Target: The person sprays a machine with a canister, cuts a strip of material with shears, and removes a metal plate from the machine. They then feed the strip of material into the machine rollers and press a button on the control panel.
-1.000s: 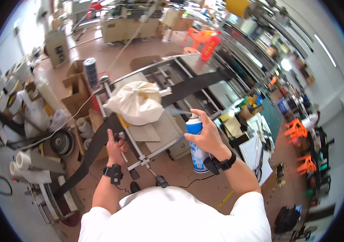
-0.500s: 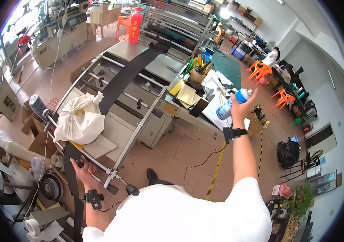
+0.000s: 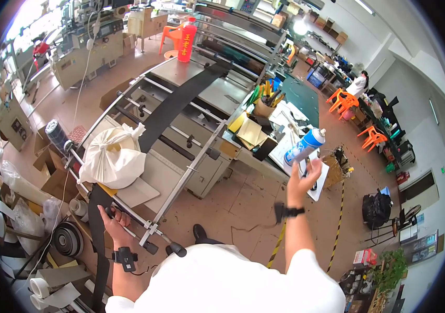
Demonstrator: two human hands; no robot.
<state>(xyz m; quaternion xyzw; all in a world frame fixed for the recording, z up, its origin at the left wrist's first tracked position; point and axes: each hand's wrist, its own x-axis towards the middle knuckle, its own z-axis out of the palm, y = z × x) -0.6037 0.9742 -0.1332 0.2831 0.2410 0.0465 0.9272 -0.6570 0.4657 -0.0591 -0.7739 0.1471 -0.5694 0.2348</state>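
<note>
My left hand (image 3: 115,223) is closed around the black end of a metal rod (image 3: 132,235) at the machine's near edge. Beside it a long black strip (image 3: 97,229) hangs down; more of the same material runs over the machine's bars. My right hand (image 3: 301,181) is open, fingers apart, just below a blue and white spray can (image 3: 306,146) in the picture. The can appears to stand on the papers at the desk's near edge, out of my grasp. A tied white cloth bag (image 3: 111,159) rests on the machine's frame.
A red bottle (image 3: 186,40) stands at the machine's far end. The desk holds a pen holder (image 3: 265,107) and yellow pads (image 3: 250,130). Rolls and plastic bags (image 3: 26,227) crowd the floor at left. Orange chairs (image 3: 343,101) and a person (image 3: 358,84) are farther right.
My right hand has let go of the spray can and drawn back toward me, fingers opening. The can has come down onto the desk. My left hand keeps its grip, while the view has shifted slightly.
</note>
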